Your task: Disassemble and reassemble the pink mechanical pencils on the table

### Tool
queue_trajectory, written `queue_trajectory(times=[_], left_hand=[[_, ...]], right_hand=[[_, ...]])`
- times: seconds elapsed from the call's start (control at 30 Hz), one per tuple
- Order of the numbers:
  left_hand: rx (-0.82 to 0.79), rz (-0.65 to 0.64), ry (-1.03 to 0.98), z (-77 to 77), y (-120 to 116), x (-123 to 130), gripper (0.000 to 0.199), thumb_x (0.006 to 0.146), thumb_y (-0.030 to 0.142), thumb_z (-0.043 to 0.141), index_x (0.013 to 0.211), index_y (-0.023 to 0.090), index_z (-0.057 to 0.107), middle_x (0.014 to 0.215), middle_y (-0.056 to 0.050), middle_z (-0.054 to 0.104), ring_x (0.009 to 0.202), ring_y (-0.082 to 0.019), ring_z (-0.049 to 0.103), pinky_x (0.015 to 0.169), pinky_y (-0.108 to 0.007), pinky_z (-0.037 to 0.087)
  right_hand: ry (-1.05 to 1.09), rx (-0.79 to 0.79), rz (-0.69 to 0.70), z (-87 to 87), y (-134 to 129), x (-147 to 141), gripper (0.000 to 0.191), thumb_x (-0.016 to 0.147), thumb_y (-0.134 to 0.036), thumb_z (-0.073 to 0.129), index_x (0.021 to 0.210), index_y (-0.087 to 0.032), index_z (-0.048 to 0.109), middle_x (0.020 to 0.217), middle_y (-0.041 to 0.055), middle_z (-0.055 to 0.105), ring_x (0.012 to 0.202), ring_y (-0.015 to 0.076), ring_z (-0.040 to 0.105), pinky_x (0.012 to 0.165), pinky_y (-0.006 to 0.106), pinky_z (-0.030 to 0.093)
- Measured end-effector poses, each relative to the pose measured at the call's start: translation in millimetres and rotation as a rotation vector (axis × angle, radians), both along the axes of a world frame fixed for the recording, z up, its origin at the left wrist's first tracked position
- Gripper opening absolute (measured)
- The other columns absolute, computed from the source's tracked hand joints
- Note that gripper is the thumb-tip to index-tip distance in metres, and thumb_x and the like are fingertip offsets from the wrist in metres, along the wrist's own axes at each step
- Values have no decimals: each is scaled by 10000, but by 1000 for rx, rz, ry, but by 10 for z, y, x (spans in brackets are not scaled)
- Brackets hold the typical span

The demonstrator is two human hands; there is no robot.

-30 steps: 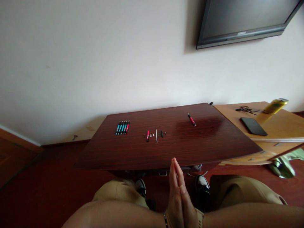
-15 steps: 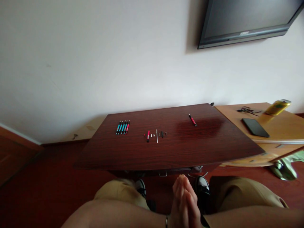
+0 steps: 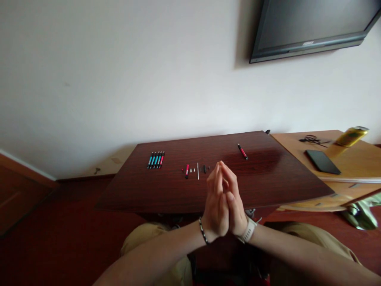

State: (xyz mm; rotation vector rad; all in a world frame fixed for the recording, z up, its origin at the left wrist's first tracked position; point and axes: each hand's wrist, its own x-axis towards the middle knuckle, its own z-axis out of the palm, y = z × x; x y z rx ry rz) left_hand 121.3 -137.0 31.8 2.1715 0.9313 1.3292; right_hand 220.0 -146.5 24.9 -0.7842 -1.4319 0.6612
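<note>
My left hand (image 3: 214, 210) and right hand (image 3: 237, 206) meet at the fingertips, fingers extended, with nothing visible in either. Beyond them on the dark table (image 3: 143, 194), the pink barrel (image 3: 187, 171) lies near the thin white rod (image 3: 198, 171). I judge both light: the barrel stiff, pinched best mid-length; the rod slightly bendy, apt to roll.

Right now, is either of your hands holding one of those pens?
No, the left hand and right hand are pressed together, above the table's near edge.
</note>
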Motion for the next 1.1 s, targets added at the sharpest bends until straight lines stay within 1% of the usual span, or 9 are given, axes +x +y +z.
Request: queue_trajectory(times=[0.03,0.1,0.17,0.27,0.33,0.47,0.67,0.8,1.1], left_hand=[[25,18,-5,33,129,-19,627,1083,338,229,1689,259,89,1728,-93,225,1581,-309,254,1305,-547,262],[65,53,62,86,443,-84,599,1062,268,344,1649,234,233,1628,-135,403,1498,-294,399,1256,-523,348],[92,82,204,107,757,-181,561,1015,200,443,1571,206,371,1483,-152,545,1388,-287,506,1186,-499,424],[113,165,440,78,1095,-350,461,989,185,521,1449,216,506,1363,-128,628,1304,-289,553,1132,-483,441],[122,226,530,29,1225,-452,494,961,192,589,1446,225,505,1363,-113,634,1300,-291,547,1149,-490,403],[120,273,672,-100,1382,-601,611,911,274,701,1477,220,479,1353,-117,645,1328,-311,515,1195,-528,302],[60,189,737,-285,1541,-679,733,882,284,733,1540,258,410,1438,-100,630,1366,-296,503,1248,-558,155],[4,167,712,-366,1613,-661,805,859,264,748,1572,272,374,1420,-118,649,1362,-312,519,1246,-593,111],[-71,138,605,-439,1686,-635,755,850,240,776,1526,271,443,1250,-86,733,1250,-308,608,1238,-589,92]], right_hand=[[-15,-14,-18,64,163,34,560,1075,-446,307,1620,-320,332,1681,45,327,1560,314,309,1283,591,292],[-63,-47,-39,122,480,120,498,1065,-371,403,1556,-292,418,1570,88,472,1459,284,457,1228,532,400],[-134,-86,-30,101,760,223,481,1010,-310,529,1485,-254,479,1450,117,564,1285,267,600,1087,470,541],[-336,-87,-19,-21,1059,371,452,962,-220,561,1413,-246,540,1311,99,650,1106,234,673,986,417,582],[-492,-76,-58,-126,1176,442,483,943,-174,551,1420,-253,539,1272,90,665,1029,226,683,957,414,581],[-723,-46,-165,-322,1314,516,688,898,-142,600,1551,-241,405,1277,106,661,1089,266,645,1023,451,532],[-872,-103,-148,-483,1510,517,406,923,-228,677,1325,-198,639,1229,114,678,1110,273,620,1042,417,484],[-879,-155,-153,-509,1608,445,354,928,-260,701,1273,-184,678,1217,113,690,1097,261,621,1039,392,461],[-953,-213,-143,-447,1697,304,134,948,-215,657,1022,-204,768,1085,94,715,1038,243,629,971,348,459]])
